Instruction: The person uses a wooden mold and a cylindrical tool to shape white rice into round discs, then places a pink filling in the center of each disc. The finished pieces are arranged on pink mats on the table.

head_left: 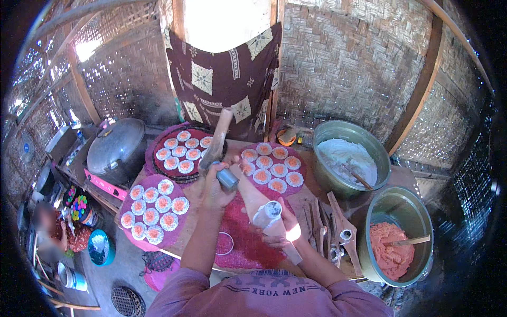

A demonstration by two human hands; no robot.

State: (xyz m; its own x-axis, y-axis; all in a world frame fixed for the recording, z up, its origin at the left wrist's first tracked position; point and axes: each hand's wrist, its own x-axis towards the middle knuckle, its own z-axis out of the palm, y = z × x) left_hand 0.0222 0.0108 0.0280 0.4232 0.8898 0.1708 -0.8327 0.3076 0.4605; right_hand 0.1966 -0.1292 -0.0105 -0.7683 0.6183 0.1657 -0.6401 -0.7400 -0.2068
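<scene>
My left hand [214, 194] is closed around a wooden press plunger [223, 127], a long wooden handle with a grey cylinder [227, 180] at its side. A wooden press paddle [250, 191] lies slanted in my right hand [285, 226], whose fingers wrap its near end. White stuff shows around the metal tube [272, 210] on that paddle. Both tools are held above a red cloth [248, 248], apart from each other as far as I can see. White and orange round pieces [151, 216] sit in rows on purple cloth-covered discs to the left, behind and to the right.
At right stand a green tub of white paste [346, 154] and another tub of orange paste [391, 245], each with a stick. Several wooden press parts [344, 232] lie beside them. At left are a big lidded pot [117, 150] and a seated person [50, 227].
</scene>
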